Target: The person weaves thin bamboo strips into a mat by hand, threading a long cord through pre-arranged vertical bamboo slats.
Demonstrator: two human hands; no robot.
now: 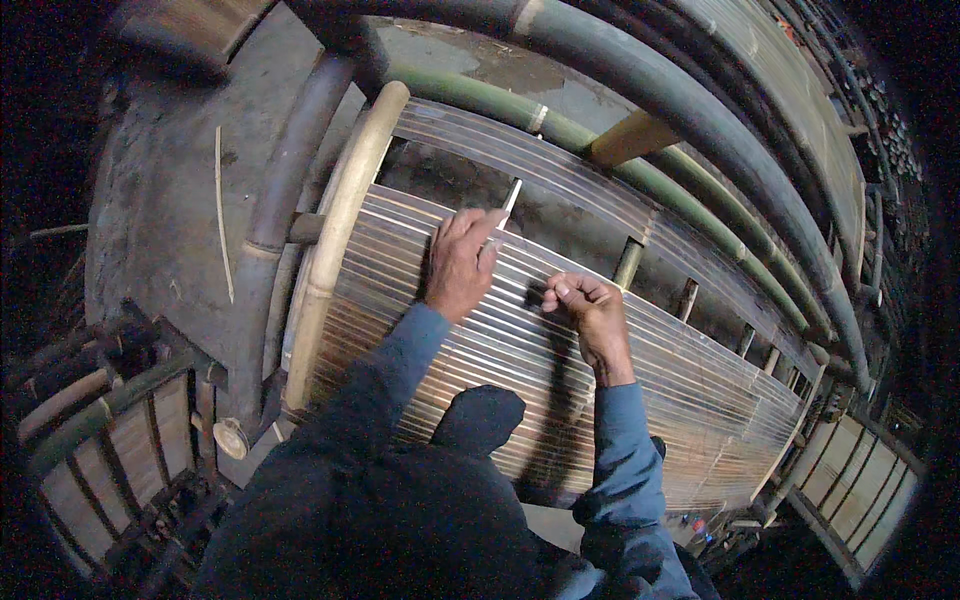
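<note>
A bamboo bench seat (460, 350) with many narrow parallel slats lies under both hands. My left hand (462, 262) rests on the slats near their far edge, its fingers stretched toward a pale narrow bamboo strip (511, 203). This strip spans part of the dark gap behind the slats; the fingertips are beside it, and contact is hard to make out. To the right, my right hand (592, 312) hovers above the slats with fingers curled and thumb pressed to them. Whatever is in that pinch, if anything, is too small to tell.
A thick pale bamboo pole (345, 240) edges the seat's left side. Green bamboo rails (480, 97) and a large dark bamboo pole (640, 65) curve across the back. On the grey floor at left lies a thin strip (221, 215). Slatted bamboo frames (120, 430) stand lower left.
</note>
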